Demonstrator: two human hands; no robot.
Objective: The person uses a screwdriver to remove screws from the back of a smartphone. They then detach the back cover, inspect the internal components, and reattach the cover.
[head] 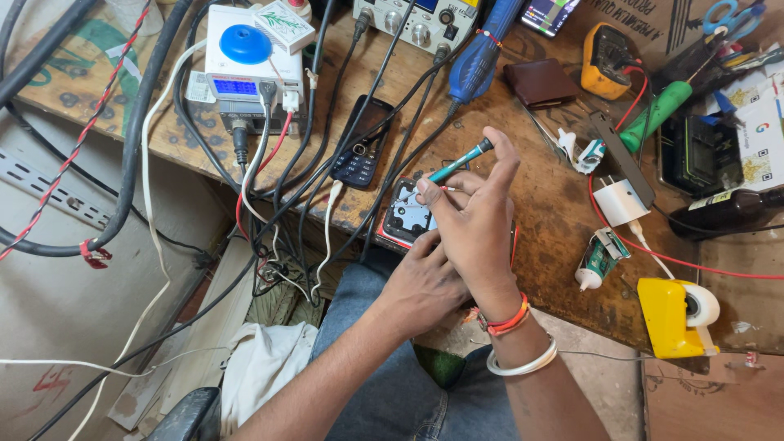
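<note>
Both hands are engaged at the near edge of the desk [563,220]: the right hand [474,233] is closed around a teal-handled soldering iron [459,160] held like a pen, its tip lowered toward an opened phone [408,214], while the left hand [420,286] is pressed against the lower edge of that phone, fingers curled to steady it; whether anything else is pinched in it cannot be told. The phone lies face down at the desk's near edge, its back cover off and a pale inner plate exposed. Judged from this, disassembly is done and the soldering work is under way; reassembly is left.

Toward the far edge a white soldering station with a blue knob [245,61] is placed, and a bench power supply [408,20] beside it. A yellow tape dispenser [674,314] sits at the near right edge. Between the station and the opened phone a dark keypad phone [359,145] is laid, crossed by black cables. A white charger plug [621,200] rests right of the hands, and a brown wallet [539,82] beyond it. Smallest, a squeezed tube [598,260] is left near the dispenser.
</note>
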